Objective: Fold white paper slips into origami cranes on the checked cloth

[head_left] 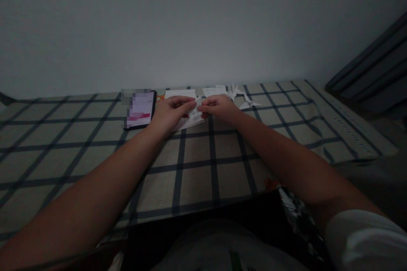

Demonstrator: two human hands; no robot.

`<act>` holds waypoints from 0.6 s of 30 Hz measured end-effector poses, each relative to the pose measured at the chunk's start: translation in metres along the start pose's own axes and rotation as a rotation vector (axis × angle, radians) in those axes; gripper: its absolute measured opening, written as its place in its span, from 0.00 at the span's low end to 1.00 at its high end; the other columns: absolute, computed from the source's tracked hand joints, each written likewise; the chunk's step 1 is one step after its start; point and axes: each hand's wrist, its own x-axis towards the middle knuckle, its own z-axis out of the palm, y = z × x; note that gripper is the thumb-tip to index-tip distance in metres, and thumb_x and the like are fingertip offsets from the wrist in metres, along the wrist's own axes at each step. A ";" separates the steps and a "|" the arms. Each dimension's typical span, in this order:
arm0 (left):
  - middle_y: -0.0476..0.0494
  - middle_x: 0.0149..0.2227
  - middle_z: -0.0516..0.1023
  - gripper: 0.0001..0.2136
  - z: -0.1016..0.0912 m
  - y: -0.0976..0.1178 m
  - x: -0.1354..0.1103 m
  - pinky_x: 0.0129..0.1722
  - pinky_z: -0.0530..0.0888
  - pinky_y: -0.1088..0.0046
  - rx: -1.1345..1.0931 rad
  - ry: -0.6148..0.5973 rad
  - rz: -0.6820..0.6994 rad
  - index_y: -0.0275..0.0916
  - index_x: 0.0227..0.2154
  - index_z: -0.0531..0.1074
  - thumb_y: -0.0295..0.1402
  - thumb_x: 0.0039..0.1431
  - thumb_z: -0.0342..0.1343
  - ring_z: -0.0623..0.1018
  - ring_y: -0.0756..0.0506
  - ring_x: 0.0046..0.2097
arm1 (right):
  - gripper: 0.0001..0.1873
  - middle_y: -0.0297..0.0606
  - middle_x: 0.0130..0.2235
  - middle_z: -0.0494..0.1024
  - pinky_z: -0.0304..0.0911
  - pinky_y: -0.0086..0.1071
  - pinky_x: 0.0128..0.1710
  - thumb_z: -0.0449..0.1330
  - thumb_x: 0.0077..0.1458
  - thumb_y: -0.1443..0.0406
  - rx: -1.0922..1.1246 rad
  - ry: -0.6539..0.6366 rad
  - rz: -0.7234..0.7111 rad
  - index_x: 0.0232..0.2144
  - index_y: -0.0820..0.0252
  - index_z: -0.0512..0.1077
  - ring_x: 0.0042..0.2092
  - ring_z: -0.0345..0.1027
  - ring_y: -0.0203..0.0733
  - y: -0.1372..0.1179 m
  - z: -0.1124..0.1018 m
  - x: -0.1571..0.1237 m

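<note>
Between my two hands is a small piece of folded white paper [197, 103], held above the table. My left hand [173, 112] pinches its left side with thumb and fingers. On the other side, the fingertips of my right hand [218, 106] are closed on its right edge. A flat white paper sheet [189, 123] lies beneath, partly covered by my left hand. Folded paper cranes [234, 92] rest just beyond and to the right of my right hand, with another paper crane [250, 103] nearer. The exact folds in the held piece are too small to make out.
A phone [140, 110] with a lit screen lies left of my left hand. White paper [180, 93] lies behind my hands. A checked tablecloth [197, 165] covers the table, which meets a plain wall [190, 25]. A dark curtain [375, 55] hangs at the right.
</note>
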 end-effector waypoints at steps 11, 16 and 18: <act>0.44 0.29 0.82 0.12 -0.001 -0.001 0.000 0.31 0.77 0.72 0.039 -0.046 -0.021 0.35 0.31 0.81 0.38 0.47 0.69 0.79 0.47 0.29 | 0.12 0.35 0.29 0.81 0.72 0.30 0.34 0.71 0.47 0.62 0.155 0.053 -0.017 0.33 0.64 0.79 0.30 0.74 0.35 0.013 -0.002 0.007; 0.43 0.30 0.83 0.13 -0.001 0.001 -0.001 0.32 0.78 0.71 0.063 -0.038 0.011 0.35 0.31 0.81 0.40 0.48 0.69 0.79 0.46 0.30 | 0.13 0.37 0.32 0.82 0.74 0.32 0.38 0.72 0.47 0.61 0.198 0.018 -0.021 0.34 0.64 0.78 0.33 0.75 0.36 0.012 -0.002 0.005; 0.43 0.29 0.83 0.11 -0.002 0.002 -0.001 0.32 0.77 0.71 0.083 -0.032 0.011 0.35 0.31 0.81 0.39 0.48 0.69 0.79 0.47 0.30 | 0.16 0.38 0.35 0.82 0.75 0.34 0.40 0.72 0.48 0.61 0.221 0.027 -0.030 0.38 0.63 0.78 0.35 0.76 0.37 0.013 0.000 0.005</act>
